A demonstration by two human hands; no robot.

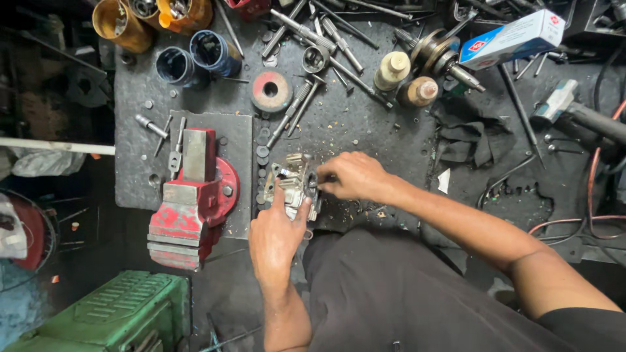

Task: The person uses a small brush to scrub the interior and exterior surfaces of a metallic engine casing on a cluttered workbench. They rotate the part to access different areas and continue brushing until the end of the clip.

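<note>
A small silvery metal engine part [291, 180] lies on the dark workbench [365, 124] near its front edge. My left hand [277, 238] steadies it from below, the index finger and thumb pressed against its body. From the right, my right hand [352, 176] closes its fingertips on the part's right side around a small dark piece [313, 180]. Whether that piece is loose or fixed cannot be told.
A red bench vise [192, 195] stands left of the part. Bolts, rods and sockets [313, 52] litter the back, with cans [195, 58], two bottles [404, 78], a blue-and-white box [512, 38], a black rag [469, 140], a power tool [574, 111] and a green machine [111, 316] lower left.
</note>
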